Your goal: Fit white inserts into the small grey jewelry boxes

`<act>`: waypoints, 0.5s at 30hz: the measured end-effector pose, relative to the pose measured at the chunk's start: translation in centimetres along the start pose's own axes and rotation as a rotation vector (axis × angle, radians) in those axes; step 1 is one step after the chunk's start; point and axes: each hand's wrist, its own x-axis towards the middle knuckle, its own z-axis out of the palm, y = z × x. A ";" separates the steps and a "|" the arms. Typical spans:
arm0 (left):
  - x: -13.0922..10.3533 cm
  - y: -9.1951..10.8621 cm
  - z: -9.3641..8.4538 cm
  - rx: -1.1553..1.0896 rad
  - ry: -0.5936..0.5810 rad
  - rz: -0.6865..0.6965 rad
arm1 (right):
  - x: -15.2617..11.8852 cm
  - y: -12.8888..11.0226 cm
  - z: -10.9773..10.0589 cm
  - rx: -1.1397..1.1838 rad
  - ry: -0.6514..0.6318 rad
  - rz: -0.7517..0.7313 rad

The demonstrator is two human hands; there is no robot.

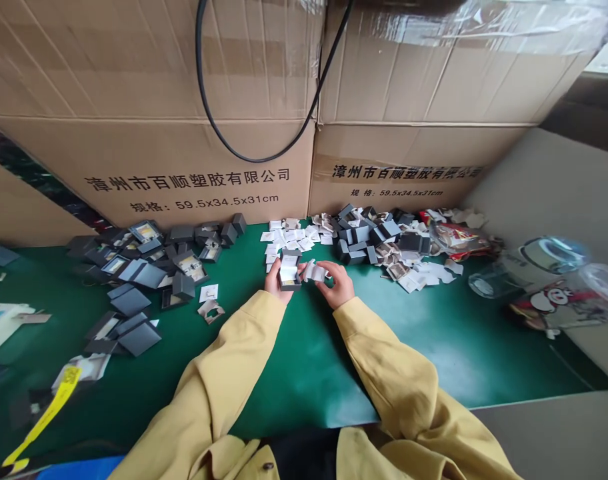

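Observation:
My left hand (275, 283) is closed around a small dark jewelry box (289, 281), whose lid stands up and shows a white inside. Between the thumb and fingers of my right hand (338, 284) is a crumpled white-grey paper insert (315, 271), just right of the box. Small white cards (291, 238) lie scattered on the green table (294, 373) right behind the box. Off to the left, a single white card (209, 293) lies beside a torn grey insert (211, 311).
Many dark boxes, several open, are heaped at left (129, 300). Another heap of dark boxes (361, 235) sits at right beside loose inserts (424, 275). Large cartons (209, 153) wall the back, with a black cable (254, 160) hanging down. Clear plastic containers (554, 257) stand far right.

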 end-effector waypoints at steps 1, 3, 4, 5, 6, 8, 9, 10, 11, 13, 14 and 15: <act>0.2 0.0 0.2 -0.007 -0.007 -0.018 | 0.1 -0.1 0.0 0.018 0.008 0.000; 0.4 0.3 0.3 -0.024 -0.002 -0.044 | 0.2 -0.2 -0.1 0.062 0.030 -0.011; 0.5 0.5 0.3 -0.031 0.007 -0.053 | 0.2 -0.2 -0.2 0.084 0.042 -0.022; 0.6 0.7 0.1 -0.032 0.019 -0.067 | 0.3 -0.3 -0.3 0.103 0.054 -0.033; 0.6 0.8 0.0 -0.032 0.025 -0.077 | 0.3 -0.3 -0.4 0.118 0.061 -0.043; 0.6 0.9 -0.3 -0.032 0.009 -0.107 | 0.3 -0.4 -0.5 0.130 0.060 -0.057; 0.6 0.9 -0.5 -0.035 -0.003 -0.115 | 0.3 -0.4 -0.4 0.126 0.056 -0.057; 0.6 0.9 -0.5 -0.042 -0.010 -0.115 | 0.2 -0.4 -0.4 0.118 0.053 -0.051; 0.5 0.8 -0.6 -0.047 -0.013 -0.111 | 0.2 -0.3 -0.3 0.108 0.052 -0.040; 0.5 0.7 -0.5 -0.050 -0.015 -0.098 | 0.2 -0.1 -0.1 0.097 0.051 -0.014; 0.5 0.6 -0.5 -0.046 -0.022 -0.092 | 0.2 0.0 0.0 0.099 0.047 -0.005; 0.6 0.6 -0.4 -0.039 -0.031 -0.089 | 0.1 0.0 0.1 0.104 0.039 0.001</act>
